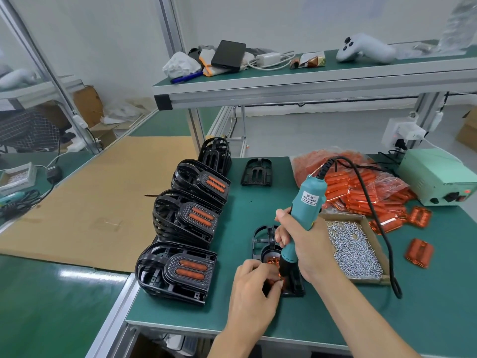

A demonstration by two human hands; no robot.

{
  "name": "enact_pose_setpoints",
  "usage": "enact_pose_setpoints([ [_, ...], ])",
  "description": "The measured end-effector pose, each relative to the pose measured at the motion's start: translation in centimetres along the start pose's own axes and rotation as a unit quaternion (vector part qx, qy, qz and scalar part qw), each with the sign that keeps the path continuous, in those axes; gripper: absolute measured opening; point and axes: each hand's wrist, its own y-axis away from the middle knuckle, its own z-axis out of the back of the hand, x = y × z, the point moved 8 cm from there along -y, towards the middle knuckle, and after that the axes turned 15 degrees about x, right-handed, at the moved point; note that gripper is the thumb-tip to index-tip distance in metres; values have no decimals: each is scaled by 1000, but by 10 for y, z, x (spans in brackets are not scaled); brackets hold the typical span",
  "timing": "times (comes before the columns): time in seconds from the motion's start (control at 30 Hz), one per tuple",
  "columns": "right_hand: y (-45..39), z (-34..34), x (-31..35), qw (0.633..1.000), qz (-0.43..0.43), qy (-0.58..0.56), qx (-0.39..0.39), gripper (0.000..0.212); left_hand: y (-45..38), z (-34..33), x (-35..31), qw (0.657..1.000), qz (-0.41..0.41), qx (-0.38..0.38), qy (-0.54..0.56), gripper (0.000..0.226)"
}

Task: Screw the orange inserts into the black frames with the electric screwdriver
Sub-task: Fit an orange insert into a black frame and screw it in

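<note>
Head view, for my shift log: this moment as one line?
right hand grips screwdriver, tip down | left hand steadies insert in frame | stage: screwing

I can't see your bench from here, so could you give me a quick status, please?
Right hand grips electric screwdriver, tip down on orange insert. Left hand pinches at black frame. Nothing in the way.

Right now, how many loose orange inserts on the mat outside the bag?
3, possibly more hidden. One right of the screw tray's far corner, one just beyond it toward the power box, one nearer the bench front, right of the tray. The bag's spill may hide others.
</note>
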Motion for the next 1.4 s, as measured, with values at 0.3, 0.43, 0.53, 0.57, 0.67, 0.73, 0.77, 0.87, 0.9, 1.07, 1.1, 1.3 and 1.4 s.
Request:
enact_pose_setpoints([
  [0.3,6,-5,-3,999,3,14,29,23,6,4,-3,1000,-13,-8,10,15],
  [0.43,8,-9,-3,998,1,32,47,27,7,4,-4,1000,-17,-7,12,14],
  [0.53,9,-16,-1,996,4,47,71,33,8,4,-3,1000,-15,-12,17,15],
  [0.57,9,-17,0,996,8,48,77,34,7,5,-3,1000,-15,-14,17,16],
  [0.67,9,-18,2,996,10,48,75,31,7,6,-3,1000,-18,-16,19,19],
  [0.73,10,-15,2,996,8,45,71,28,8,6,-5,1000,-20,-16,17,19],
  [0.77,11,-15,2,996,8,44,72,27,8,6,-5,1000,-18,-18,14,20],
  [0.87,15,-18,5,995,18,49,90,25,9,8,-5,1000,-12,-26,6,24],
  [0.9,16,-21,6,994,18,55,98,25,9,8,-4,1000,-11,-26,6,24],
  [1.07,16,-27,9,990,8,80,113,28,9,8,-1,1000,4,-15,25,25],
  [1.1,16,-27,9,990,9,82,114,29,10,8,-2,1000,5,-13,27,27],
  [1.3,15,-30,8,985,4,85,152,31,10,6,-1,1000,15,-4,27,29],
  [1.4,15,-33,4,981,-13,70,179,23,10,4,1,999,26,4,21,27],
])
